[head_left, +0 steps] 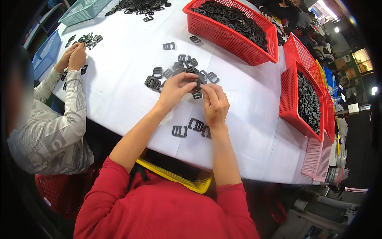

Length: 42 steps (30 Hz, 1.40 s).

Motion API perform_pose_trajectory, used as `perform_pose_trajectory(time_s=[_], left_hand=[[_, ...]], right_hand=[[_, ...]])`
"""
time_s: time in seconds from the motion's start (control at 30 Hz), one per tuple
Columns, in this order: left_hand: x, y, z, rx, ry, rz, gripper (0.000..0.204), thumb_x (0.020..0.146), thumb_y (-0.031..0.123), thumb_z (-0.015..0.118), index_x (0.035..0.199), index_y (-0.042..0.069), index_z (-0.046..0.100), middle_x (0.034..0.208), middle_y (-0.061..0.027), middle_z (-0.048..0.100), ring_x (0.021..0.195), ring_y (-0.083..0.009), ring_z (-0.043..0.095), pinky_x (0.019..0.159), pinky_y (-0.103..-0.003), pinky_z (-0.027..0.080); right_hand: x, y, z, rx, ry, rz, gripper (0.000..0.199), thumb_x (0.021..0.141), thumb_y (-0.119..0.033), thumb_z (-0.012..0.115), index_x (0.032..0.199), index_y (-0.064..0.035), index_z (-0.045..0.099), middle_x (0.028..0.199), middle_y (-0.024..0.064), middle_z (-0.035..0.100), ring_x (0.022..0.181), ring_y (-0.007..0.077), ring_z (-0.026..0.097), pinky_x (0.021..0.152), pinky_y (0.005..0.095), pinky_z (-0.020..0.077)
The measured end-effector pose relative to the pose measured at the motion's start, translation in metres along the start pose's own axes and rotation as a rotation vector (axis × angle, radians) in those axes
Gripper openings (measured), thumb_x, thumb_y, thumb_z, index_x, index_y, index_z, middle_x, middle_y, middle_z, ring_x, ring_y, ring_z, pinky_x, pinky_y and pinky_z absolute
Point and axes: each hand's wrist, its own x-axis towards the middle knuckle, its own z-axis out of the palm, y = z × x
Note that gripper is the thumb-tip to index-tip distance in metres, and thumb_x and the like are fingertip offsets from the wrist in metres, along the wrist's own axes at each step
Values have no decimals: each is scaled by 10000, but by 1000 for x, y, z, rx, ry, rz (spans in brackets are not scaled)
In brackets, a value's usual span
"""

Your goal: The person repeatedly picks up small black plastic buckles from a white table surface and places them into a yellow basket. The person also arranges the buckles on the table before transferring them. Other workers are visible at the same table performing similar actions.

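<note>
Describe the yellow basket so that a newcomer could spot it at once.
Start at the white-covered table and follow its near edge toward the person in red sleeves. The shallow yellow plastic mesh basket sits there below the edge; the other baskets are red, pink, blue or teal.

Bare white tablecloth [119,95] lies open left of the buckle pile [183,69]; red baskets [232,30] block the far and right sides.

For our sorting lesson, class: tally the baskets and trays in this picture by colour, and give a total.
Red baskets: 3, one at the table's far side and two at its right edge
Teal trays: 1
Blue trays: 1
Yellow trays: 1, under the table's near edge
Pink trays: 1 stack, number unclear
Total: 7
</note>
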Motion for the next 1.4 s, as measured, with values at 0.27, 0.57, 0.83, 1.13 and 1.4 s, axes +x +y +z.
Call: perform_pose_trajectory(time_s=[0.27,0.57,0.83,1.13,1.4], left_hand=[[-6,-4,-7,-191,-90,-64,403,891,-16,641,1285,11,560,1069,-25,579,1006,-121,626,887,-282,547],[-8,-2,-7,-272,-44,-131,292,934,69,618,1221,21,598,1062,-50,623,968,-131,642,823,-264,550],[-15,7,-17,196,-54,-10,175,903,90,687,1064,23,694,900,25,673,815,-35,596,688,-192,473],[-5,4,-9,1027,-74,550,156,802,139,731,940,67,728,983,-52,682,918,-239,596,783,-355,490],[43,-7,11,1496,-41,583,312,863,254,663,1141,115,692,1187,-27,643,1132,-238,534,930,-418,415]], right_hand=[[0,-3,1,109,33,53,155,835,-7,696,977,-69,700,938,63,660,732,235,662,611,324,536],[0,-1,1,224,60,96,114,882,0,651,982,-52,665,926,93,653,801,251,665,659,332,544],[2,13,-30,380,-246,356,72,885,-14,627,910,-55,681,925,94,679,792,255,650,695,347,507],[10,32,-19,-8,-483,376,170,817,-227,727,908,-84,712,920,50,666,892,257,639,754,382,476],[31,28,-11,-210,-579,441,264,773,-258,768,996,-126,720,1017,84,633,970,262,629,804,403,487]])
